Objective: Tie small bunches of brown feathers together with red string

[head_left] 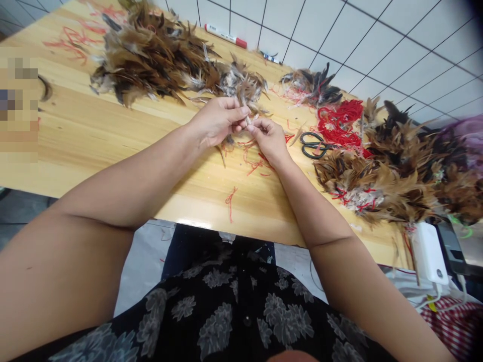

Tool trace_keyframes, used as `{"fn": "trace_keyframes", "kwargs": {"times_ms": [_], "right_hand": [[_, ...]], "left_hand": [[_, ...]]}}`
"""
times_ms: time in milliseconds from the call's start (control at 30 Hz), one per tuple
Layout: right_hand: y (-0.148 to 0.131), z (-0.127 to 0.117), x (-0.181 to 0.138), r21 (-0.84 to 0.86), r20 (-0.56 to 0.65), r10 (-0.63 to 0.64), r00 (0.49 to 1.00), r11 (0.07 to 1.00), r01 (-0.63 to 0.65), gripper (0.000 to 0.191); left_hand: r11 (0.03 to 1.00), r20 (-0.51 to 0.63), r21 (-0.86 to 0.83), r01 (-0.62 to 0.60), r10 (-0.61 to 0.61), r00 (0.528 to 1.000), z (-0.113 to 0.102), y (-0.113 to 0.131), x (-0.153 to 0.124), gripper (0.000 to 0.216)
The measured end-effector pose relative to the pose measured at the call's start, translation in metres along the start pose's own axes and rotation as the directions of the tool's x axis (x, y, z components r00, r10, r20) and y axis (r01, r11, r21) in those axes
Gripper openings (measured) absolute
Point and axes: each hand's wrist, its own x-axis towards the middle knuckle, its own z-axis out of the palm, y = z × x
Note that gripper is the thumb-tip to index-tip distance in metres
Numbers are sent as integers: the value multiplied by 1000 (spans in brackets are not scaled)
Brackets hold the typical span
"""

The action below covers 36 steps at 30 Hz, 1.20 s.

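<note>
Feather tuft [247,98] is up over the desk [94,130], mid-scene toward the far side, pinched btwn the two hands. Long axis runs roughly near-far, w/ a slight tilt: fluffy brown/grey end points far, pale quill end points near & a bit R. L hand [222,120] has its grip closed on the tuft, thumb & fingers on the quill part, so the vane sticks out past the fingertips on the far side; quill tip pokes out near/R, toward the other hand. R hand [269,138] also pinches, thumb & finger on that near quill tip; the two hands' fingertips are v. close together. Just beyond, a loose feather clump [260,83] lies on the desk, w/ the big feather pile [151,60] far L of it. Under/near the hands: red thread scraps [256,163], plus one knotted thread piece [230,198] nearer the desk's front edge. R of the R hand: black scissors [320,146], then red string [341,120] just past them; feather bundles [396,186] w/ red ties sit further R. Far side, by the tiled wall [287,25]: red-capped marker [225,36]. White box w/ cable [430,254], near R corner.
</note>
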Motion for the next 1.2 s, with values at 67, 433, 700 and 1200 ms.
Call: {"fn": "trace_keyframes", "kwargs": {"times_ms": [67, 433, 700, 1200], "right_hand": [[-3, 0, -1, -6, 4, 7, 1000, 1000, -7, 63], [-9, -6, 1, 87, 69, 20, 997, 996, -26, 67], [-15, -9, -5, 234, 157, 95, 983, 963, -131, 74], [5, -16, 7, 386, -24, 311, 950, 880, -278, 59]], "left_hand": [[999, -1, -51, 3, -3, 1000, 1, -3, 2, 77], [986, 31, -163, -24, 30, 999, -8, -16, 11, 50], [995, 30, -69, -79, 81, 996, 1, -7, -2, 62], [919, -331, 375, -122, 256, 908, -22, -29, 26, 29]]}}
